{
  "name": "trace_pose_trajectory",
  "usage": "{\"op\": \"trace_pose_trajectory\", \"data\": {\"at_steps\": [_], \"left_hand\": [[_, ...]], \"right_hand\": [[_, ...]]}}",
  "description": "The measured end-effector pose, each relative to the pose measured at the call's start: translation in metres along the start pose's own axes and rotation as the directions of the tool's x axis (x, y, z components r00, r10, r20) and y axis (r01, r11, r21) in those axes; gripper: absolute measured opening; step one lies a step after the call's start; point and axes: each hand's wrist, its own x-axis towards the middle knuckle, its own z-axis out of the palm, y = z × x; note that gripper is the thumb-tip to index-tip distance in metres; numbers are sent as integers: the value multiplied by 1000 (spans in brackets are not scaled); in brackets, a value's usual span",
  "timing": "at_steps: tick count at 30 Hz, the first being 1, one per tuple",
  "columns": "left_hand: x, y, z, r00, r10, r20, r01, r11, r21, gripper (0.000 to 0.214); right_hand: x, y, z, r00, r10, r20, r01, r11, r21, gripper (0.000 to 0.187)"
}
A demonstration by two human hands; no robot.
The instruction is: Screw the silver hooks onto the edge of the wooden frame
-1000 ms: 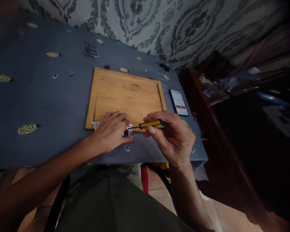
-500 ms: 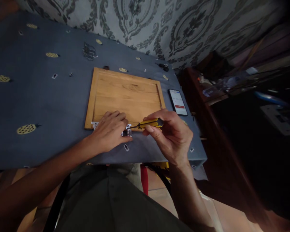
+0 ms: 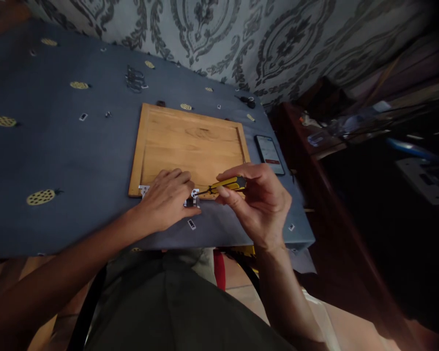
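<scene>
Right hand (image 3: 259,204) pinches the yellow-and-black screwdriver (image 3: 227,184) in closed fingers, tip set on the metal hinge (image 3: 195,195) at the near edge of the wooden panel (image 3: 190,144). Since a second ago this hand has shifted slightly toward the panel, with the handle tilted a touch steeper. Left hand (image 3: 166,197) is unchanged: palm down, fingers curled over the hinge, holding it against the panel. Phone (image 3: 269,154) lies just right of the panel on the blue-clothed surface (image 3: 76,156).
</scene>
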Motion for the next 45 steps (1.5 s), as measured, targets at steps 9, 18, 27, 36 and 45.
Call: {"op": "trace_pose_trajectory", "data": {"at_steps": [9, 18, 27, 36, 45], "left_hand": [[2, 3, -6, 997, -27, 74, 27, 1000, -2, 32], [0, 0, -1, 1000, 7, 4, -7, 1000, -4, 31], [1, 1, -1, 999, -12, 31, 13, 1000, -18, 33], [2, 2, -3, 998, -31, 58, 33, 999, -20, 31], [1, 1, -2, 999, -17, 28, 17, 1000, -10, 31]], "right_hand": [[6, -1, -12, 989, 33, 146, -56, 985, 162, 24], [1, -3, -2, 998, 54, -29, -51, 993, 109, 22], [9, -7, -11, 989, 100, 113, -127, 957, 260, 14], [11, -7, -12, 985, 114, 129, -145, 954, 261, 13], [6, -21, -6, 995, 36, -91, -10, 962, 273, 10]]}}
